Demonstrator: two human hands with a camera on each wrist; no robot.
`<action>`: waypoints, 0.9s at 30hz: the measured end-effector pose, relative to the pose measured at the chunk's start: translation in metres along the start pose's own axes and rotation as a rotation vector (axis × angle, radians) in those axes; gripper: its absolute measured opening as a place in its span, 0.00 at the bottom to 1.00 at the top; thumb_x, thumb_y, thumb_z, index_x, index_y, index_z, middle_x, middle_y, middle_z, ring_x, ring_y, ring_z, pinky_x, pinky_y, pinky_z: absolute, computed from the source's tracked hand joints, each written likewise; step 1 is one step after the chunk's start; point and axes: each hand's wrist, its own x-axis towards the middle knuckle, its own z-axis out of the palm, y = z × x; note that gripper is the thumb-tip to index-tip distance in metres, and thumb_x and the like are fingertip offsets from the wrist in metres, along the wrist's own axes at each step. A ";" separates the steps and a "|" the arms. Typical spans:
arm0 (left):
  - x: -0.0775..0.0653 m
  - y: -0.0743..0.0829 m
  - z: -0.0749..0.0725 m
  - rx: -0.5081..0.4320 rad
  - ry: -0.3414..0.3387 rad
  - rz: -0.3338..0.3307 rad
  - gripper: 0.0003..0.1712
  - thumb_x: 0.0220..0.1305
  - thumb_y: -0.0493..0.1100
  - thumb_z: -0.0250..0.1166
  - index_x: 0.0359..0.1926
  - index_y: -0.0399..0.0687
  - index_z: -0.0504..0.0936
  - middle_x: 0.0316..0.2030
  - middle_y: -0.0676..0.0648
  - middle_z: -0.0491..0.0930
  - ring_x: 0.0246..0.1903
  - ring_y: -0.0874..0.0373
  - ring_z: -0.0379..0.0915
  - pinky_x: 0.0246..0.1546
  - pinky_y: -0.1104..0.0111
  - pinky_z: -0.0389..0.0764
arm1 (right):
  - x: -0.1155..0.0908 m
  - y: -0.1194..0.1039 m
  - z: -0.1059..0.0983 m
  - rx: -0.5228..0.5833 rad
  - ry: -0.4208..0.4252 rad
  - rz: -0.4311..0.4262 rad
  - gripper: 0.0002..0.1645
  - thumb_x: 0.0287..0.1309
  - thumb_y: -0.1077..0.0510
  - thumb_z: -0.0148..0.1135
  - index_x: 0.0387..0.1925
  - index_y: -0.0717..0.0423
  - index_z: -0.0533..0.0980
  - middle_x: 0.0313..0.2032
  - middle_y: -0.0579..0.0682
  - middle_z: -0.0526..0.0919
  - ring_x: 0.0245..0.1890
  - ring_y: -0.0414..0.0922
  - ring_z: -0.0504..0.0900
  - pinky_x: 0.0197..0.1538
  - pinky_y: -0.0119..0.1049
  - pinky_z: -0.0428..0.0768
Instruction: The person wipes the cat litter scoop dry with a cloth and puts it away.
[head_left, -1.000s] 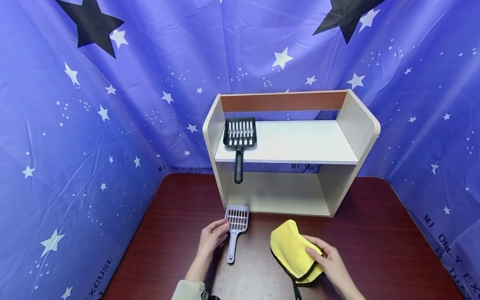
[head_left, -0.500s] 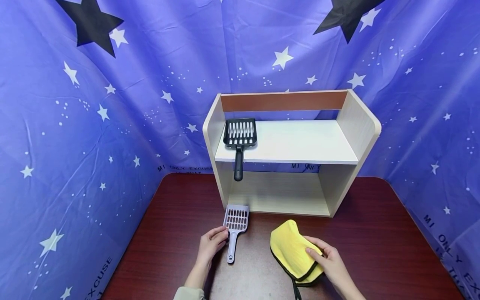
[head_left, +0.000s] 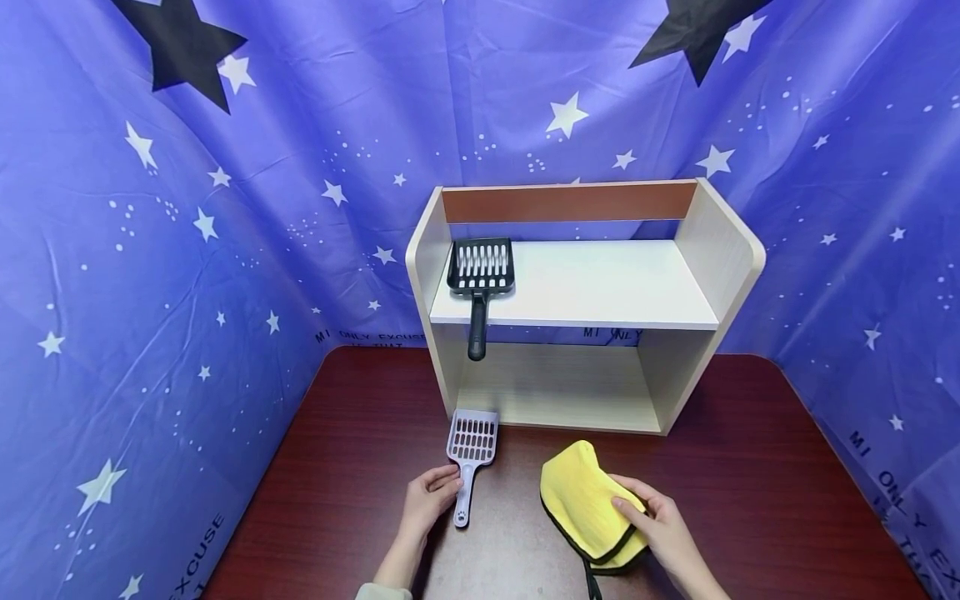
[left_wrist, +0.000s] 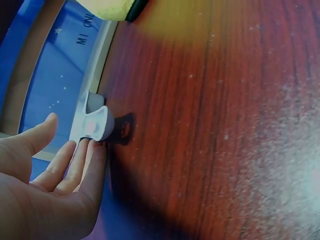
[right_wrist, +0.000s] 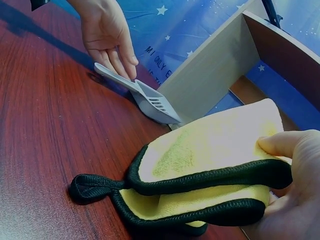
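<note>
A light purple litter scoop (head_left: pixel 472 437) with a slotted head lies on the table, its head close to the shelf's front left corner. Beside its handle is my left hand (head_left: pixel 429 502); the left wrist view shows straight fingertips at the scoop's handle (left_wrist: pixel 97 124) and the thumb standing apart. My right hand (head_left: pixel 660 525) pinches a folded yellow cloth (head_left: pixel 588 504) with black edging, thumb on top and the other fingers mostly hidden below. A black hanging loop (right_wrist: pixel 95 187) trails from the cloth.
A small two-level wooden shelf (head_left: pixel 570 283) stands at the back of the dark red table (head_left: pixel 352 417). On its upper board rests a black litter scoop (head_left: pixel 480 271), its handle jutting past the front edge. Blue star-patterned curtains (head_left: pixel 315 250) enclose the table.
My left hand has slid from beside the purple scoop's head down toward its handle. The right hand and the yellow cloth have stayed nearly still.
</note>
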 end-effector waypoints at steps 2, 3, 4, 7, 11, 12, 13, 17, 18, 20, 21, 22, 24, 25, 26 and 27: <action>-0.001 -0.002 0.001 0.002 -0.008 0.006 0.27 0.57 0.33 0.65 0.54 0.19 0.69 0.48 0.28 0.78 0.36 0.66 0.79 0.40 0.73 0.81 | 0.000 0.000 0.000 -0.003 0.002 -0.004 0.23 0.63 0.61 0.56 0.57 0.69 0.70 0.37 0.41 0.84 0.32 0.40 0.83 0.33 0.37 0.83; -0.001 -0.002 0.001 0.005 -0.012 0.008 0.27 0.57 0.32 0.65 0.54 0.19 0.69 0.48 0.28 0.78 0.36 0.67 0.78 0.39 0.73 0.81 | 0.000 0.000 0.000 -0.004 0.003 -0.005 0.23 0.63 0.61 0.56 0.57 0.68 0.70 0.37 0.41 0.84 0.32 0.40 0.83 0.33 0.37 0.83; -0.001 -0.003 0.002 0.009 -0.014 0.007 0.27 0.56 0.32 0.65 0.54 0.19 0.70 0.47 0.27 0.78 0.36 0.67 0.78 0.39 0.74 0.80 | 0.000 0.000 0.000 -0.006 0.004 -0.006 0.23 0.63 0.61 0.56 0.57 0.68 0.70 0.37 0.41 0.84 0.32 0.40 0.83 0.33 0.37 0.83; 0.000 -0.004 0.002 0.016 -0.025 0.011 0.27 0.55 0.31 0.65 0.54 0.19 0.70 0.47 0.27 0.78 0.35 0.68 0.78 0.37 0.74 0.80 | 0.000 0.000 -0.001 -0.011 0.004 -0.006 0.23 0.63 0.61 0.56 0.57 0.68 0.70 0.38 0.41 0.84 0.32 0.40 0.83 0.33 0.37 0.83; 0.001 -0.006 0.003 0.023 -0.038 0.008 0.28 0.54 0.29 0.65 0.54 0.19 0.69 0.46 0.28 0.79 0.34 0.66 0.78 0.35 0.72 0.81 | 0.000 0.000 -0.001 -0.020 -0.001 -0.013 0.23 0.64 0.61 0.56 0.57 0.68 0.70 0.40 0.40 0.84 0.33 0.39 0.83 0.34 0.36 0.83; 0.001 -0.006 0.003 0.021 -0.037 0.003 0.28 0.54 0.29 0.65 0.54 0.19 0.69 0.45 0.28 0.79 0.34 0.66 0.78 0.35 0.72 0.81 | 0.000 0.000 -0.001 -0.024 -0.003 -0.016 0.23 0.64 0.61 0.56 0.58 0.68 0.70 0.40 0.40 0.84 0.34 0.39 0.83 0.34 0.35 0.83; 0.001 -0.006 0.003 0.025 -0.037 0.002 0.28 0.54 0.29 0.65 0.54 0.19 0.68 0.45 0.28 0.79 0.34 0.66 0.78 0.35 0.72 0.81 | 0.000 0.000 -0.001 -0.026 -0.004 -0.018 0.23 0.64 0.61 0.56 0.58 0.67 0.70 0.40 0.40 0.84 0.34 0.39 0.83 0.35 0.35 0.83; 0.000 -0.006 0.004 0.028 -0.036 -0.017 0.27 0.54 0.30 0.64 0.54 0.19 0.69 0.44 0.29 0.80 0.33 0.67 0.77 0.34 0.73 0.80 | -0.001 -0.001 0.000 -0.029 -0.003 -0.011 0.23 0.63 0.61 0.56 0.58 0.67 0.70 0.39 0.42 0.84 0.33 0.40 0.83 0.35 0.35 0.83; 0.000 -0.006 0.004 0.030 -0.039 -0.018 0.27 0.54 0.30 0.64 0.54 0.19 0.69 0.44 0.29 0.80 0.32 0.67 0.77 0.34 0.73 0.80 | -0.001 -0.001 0.000 -0.031 -0.001 -0.006 0.23 0.63 0.61 0.57 0.58 0.67 0.70 0.38 0.43 0.84 0.33 0.40 0.83 0.34 0.36 0.83; -0.001 -0.006 0.004 0.037 -0.046 -0.017 0.26 0.55 0.30 0.64 0.54 0.19 0.69 0.45 0.29 0.80 0.32 0.67 0.77 0.33 0.74 0.80 | -0.001 -0.001 0.001 -0.032 0.007 0.005 0.23 0.62 0.61 0.58 0.57 0.67 0.70 0.37 0.45 0.84 0.32 0.40 0.83 0.33 0.36 0.83; -0.001 -0.005 0.004 0.041 -0.049 -0.017 0.26 0.55 0.30 0.64 0.54 0.19 0.69 0.45 0.29 0.80 0.32 0.67 0.77 0.33 0.74 0.80 | -0.001 -0.001 0.002 -0.032 0.009 0.010 0.23 0.62 0.61 0.58 0.57 0.67 0.70 0.36 0.46 0.84 0.31 0.41 0.83 0.33 0.37 0.83; -0.002 -0.005 0.004 0.040 -0.051 -0.019 0.26 0.55 0.30 0.63 0.54 0.19 0.69 0.45 0.29 0.80 0.32 0.67 0.77 0.32 0.74 0.80 | -0.001 -0.001 0.002 -0.032 0.009 0.013 0.23 0.61 0.61 0.58 0.57 0.67 0.70 0.35 0.46 0.84 0.30 0.41 0.83 0.32 0.37 0.83; -0.003 -0.005 0.003 0.038 -0.053 -0.026 0.27 0.55 0.30 0.63 0.54 0.19 0.69 0.45 0.31 0.80 0.31 0.66 0.78 0.31 0.73 0.80 | -0.001 -0.001 0.002 -0.033 0.008 0.016 0.23 0.61 0.62 0.59 0.57 0.67 0.70 0.34 0.47 0.84 0.29 0.42 0.83 0.31 0.38 0.83; -0.003 -0.004 0.003 0.035 -0.053 -0.031 0.27 0.55 0.31 0.63 0.55 0.20 0.69 0.45 0.31 0.81 0.31 0.66 0.78 0.30 0.73 0.80 | -0.001 -0.001 0.002 -0.032 0.008 0.015 0.23 0.61 0.62 0.59 0.57 0.67 0.70 0.34 0.48 0.84 0.29 0.42 0.83 0.31 0.38 0.83; -0.003 -0.004 0.003 0.027 -0.054 -0.039 0.27 0.56 0.31 0.63 0.55 0.20 0.69 0.45 0.33 0.81 0.31 0.66 0.78 0.29 0.73 0.80 | -0.001 0.000 0.003 -0.032 0.006 0.012 0.23 0.60 0.62 0.59 0.56 0.67 0.70 0.34 0.48 0.83 0.29 0.43 0.83 0.31 0.39 0.83; -0.004 -0.004 0.003 0.017 -0.053 -0.046 0.28 0.56 0.31 0.63 0.56 0.20 0.68 0.45 0.34 0.81 0.31 0.66 0.78 0.28 0.72 0.80 | -0.001 0.000 0.003 -0.035 0.003 0.005 0.23 0.60 0.62 0.59 0.56 0.67 0.70 0.34 0.47 0.83 0.29 0.42 0.83 0.31 0.39 0.83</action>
